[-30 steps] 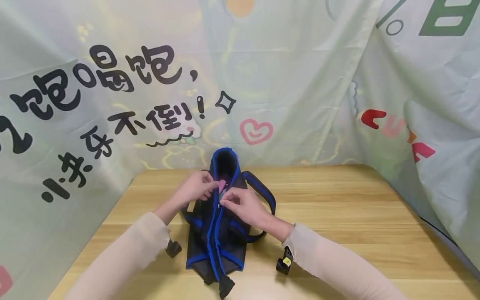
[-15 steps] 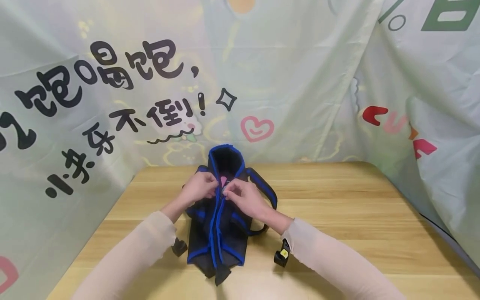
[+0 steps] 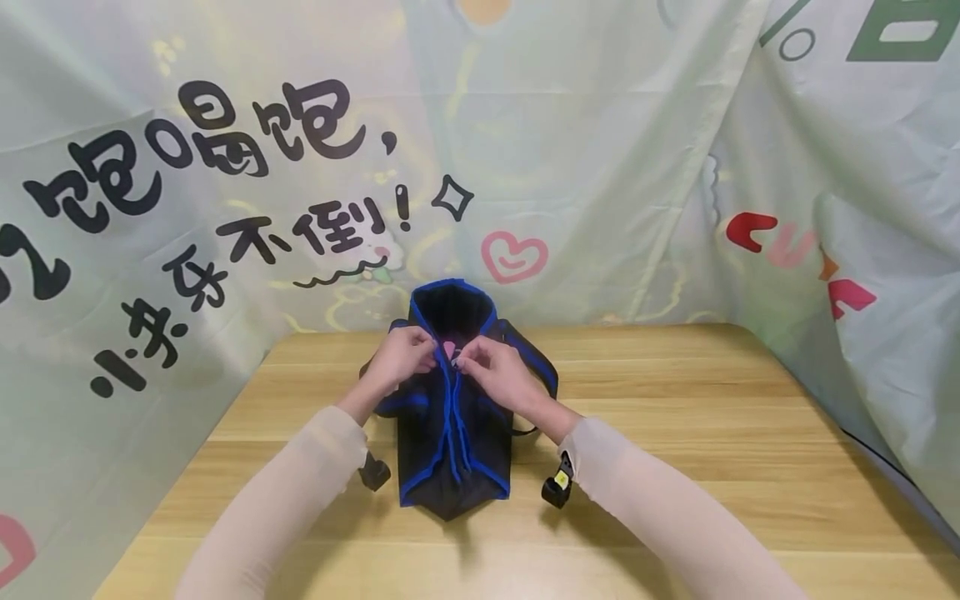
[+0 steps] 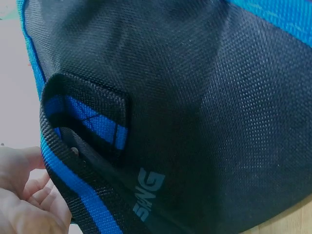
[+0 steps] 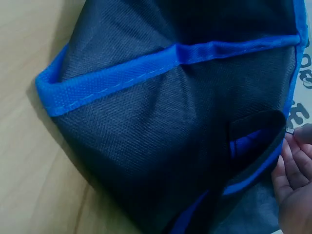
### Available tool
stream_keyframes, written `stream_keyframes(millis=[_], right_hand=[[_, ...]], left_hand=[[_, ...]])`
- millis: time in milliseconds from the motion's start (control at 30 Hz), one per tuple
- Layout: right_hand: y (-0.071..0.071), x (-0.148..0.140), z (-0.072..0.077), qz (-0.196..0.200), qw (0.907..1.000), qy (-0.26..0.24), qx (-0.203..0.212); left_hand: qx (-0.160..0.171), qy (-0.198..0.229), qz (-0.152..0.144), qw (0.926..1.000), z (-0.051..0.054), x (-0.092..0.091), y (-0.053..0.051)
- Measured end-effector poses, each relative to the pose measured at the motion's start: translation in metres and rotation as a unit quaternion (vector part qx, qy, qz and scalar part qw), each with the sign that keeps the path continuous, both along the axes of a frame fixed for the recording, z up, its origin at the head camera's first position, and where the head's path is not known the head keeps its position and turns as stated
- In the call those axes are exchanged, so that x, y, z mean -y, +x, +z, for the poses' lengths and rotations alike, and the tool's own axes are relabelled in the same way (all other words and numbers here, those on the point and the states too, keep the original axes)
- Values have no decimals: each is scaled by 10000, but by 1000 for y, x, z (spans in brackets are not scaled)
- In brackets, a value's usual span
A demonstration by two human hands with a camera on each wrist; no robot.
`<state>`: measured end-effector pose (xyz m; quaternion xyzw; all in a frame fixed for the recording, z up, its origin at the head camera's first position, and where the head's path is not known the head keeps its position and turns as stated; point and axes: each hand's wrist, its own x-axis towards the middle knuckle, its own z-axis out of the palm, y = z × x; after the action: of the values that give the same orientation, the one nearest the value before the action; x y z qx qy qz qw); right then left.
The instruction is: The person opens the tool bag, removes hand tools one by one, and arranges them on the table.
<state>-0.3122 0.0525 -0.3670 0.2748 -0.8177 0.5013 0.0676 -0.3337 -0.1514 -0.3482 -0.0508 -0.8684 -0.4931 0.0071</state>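
Observation:
A black bag point(image 3: 420, 442) with blue trim lies lengthwise on the table, its far end gaping and its near part drawn together along a middle seam. My left hand point(image 3: 401, 362) pinches the blue edge of the opening; in the left wrist view that hand point(image 4: 34, 204) shows partly behind a carrying strap point(image 4: 83, 190). With thumb and forefinger, my right hand point(image 3: 495, 371) pinches a small metal zipper pull point(image 5: 290, 130), best seen in the right wrist view. Inside the opening a small pink thing point(image 3: 449, 348) shows between the hands; its kind is unclear.
The wooden table point(image 3: 675, 433) extends on both sides of the bag. Another strap point(image 3: 536, 358) loops out on the bag's right. A printed cloth point(image 3: 585, 167) hangs behind the table, and a dark cable point(image 3: 873, 450) runs along its right side.
Both hands have moved away from me along the seam, the zipper pull with them. The bag has shifted slightly away and its far mouth looks wider. The black tab at its near end has dropped from sight.

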Motion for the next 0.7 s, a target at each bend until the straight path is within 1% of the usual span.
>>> stream_keyframes(millis=[100,233,400,533,600,700], right_hand=[[5,-1,3,121,9999,71,-101],[17,-4,8,358,9987,238,-260],[35,-10,10,646,9965,430,-325],[52,-14,12,818,9950,457,-338],[59,-15,12,905,9943,424,-360],[69,-16,13,1060,9927,398,-423]], left_hand=[[30,110,13,9999,0,3,1],[87,258,70,9996,0,8,3],[264,541,70,9982,2,14,6],[269,648,89,9975,5,21,10],[289,625,91,9976,6,23,12],[491,490,97,9975,8,23,17]])
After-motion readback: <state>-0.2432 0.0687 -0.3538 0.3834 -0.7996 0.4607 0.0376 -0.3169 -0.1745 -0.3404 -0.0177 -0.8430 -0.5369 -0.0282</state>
